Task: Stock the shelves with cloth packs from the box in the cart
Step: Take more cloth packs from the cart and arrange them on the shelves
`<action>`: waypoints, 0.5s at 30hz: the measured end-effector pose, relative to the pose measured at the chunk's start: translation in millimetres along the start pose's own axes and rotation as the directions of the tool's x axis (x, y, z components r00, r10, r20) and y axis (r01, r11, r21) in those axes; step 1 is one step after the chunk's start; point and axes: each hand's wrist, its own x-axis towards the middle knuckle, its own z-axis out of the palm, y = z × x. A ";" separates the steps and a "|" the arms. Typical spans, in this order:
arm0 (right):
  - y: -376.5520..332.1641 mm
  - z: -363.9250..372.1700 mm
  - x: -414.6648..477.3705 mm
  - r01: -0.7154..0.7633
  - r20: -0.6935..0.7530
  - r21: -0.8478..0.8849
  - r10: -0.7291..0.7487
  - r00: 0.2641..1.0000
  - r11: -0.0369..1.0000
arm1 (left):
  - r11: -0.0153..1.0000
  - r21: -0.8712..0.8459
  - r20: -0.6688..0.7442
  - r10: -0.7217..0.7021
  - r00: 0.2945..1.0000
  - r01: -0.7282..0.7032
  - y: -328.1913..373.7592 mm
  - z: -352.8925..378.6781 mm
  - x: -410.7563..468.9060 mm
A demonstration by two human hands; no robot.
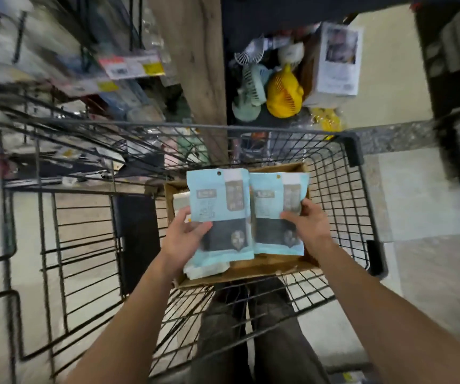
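L hand (184, 236) grip clamped on L pack (219, 200), R hand (310, 225) on R pack (274, 217); both held above box (240, 270) in cart (251, 126). Shelving pending; box not emptied.

The left cloth pack (219, 206) and right cloth pack (276, 214) are shining in glossy plastic film over the matt brown cardboard box (251, 268). The cart (278, 128) is showing dark metal wire, and at twelve o'clock a post (195, 65) is showing matt, grained wood.

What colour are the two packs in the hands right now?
Light blue packs with a dark lower panel; clearest in the head view.
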 end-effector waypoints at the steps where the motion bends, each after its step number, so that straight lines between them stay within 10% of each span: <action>1: -8.6 -14.1 -10.4 0.010 0.000 0.042 -0.010 1.000 0.999 | 1.000 0.002 0.020 0.014 1.000 -0.014 10.0 3.9 -10.2; 15: -78.4 -245.0 -101.0 0.191 -0.283 0.307 -0.102 0.954 0.932 | 0.932 0.090 0.222 0.326 0.919 -0.352 168.2 158.8 -95.4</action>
